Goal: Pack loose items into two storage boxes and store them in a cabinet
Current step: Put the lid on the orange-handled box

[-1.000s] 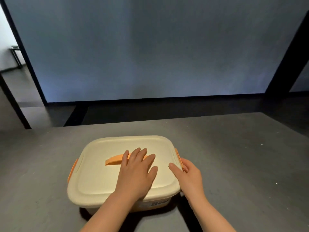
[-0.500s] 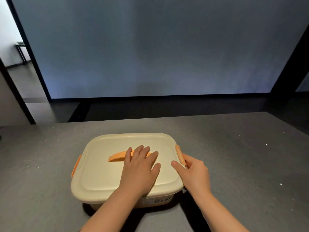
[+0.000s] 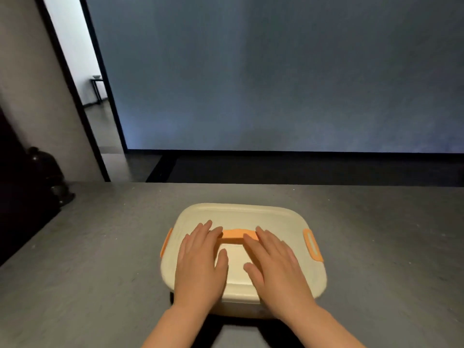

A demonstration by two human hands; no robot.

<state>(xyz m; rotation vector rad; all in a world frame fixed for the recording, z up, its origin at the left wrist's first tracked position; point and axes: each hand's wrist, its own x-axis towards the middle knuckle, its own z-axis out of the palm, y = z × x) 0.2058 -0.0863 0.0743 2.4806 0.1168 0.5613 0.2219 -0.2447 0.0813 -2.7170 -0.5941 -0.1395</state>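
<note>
A cream storage box (image 3: 241, 214) with its lid on sits on the grey table (image 3: 100, 247) in front of me. The lid has an orange top handle (image 3: 236, 234) and orange side clasps (image 3: 312, 244). My left hand (image 3: 200, 262) lies flat on the lid's left half, fingertips touching the handle's left end. My right hand (image 3: 273, 264) lies flat on the right half, fingertips at the handle's right end. Both palms press down with fingers spread, gripping nothing. The box's contents are hidden.
A large blue-grey panel (image 3: 276, 71) stands beyond the table's far edge. A dark rounded object (image 3: 47, 172) sits at the table's left corner. A doorway (image 3: 82, 71) opens at the upper left, with a small stand far inside.
My right hand left the right side clasp and came to rest flat on the lid beside the left hand. The view shifted so the box sits more to the centre.
</note>
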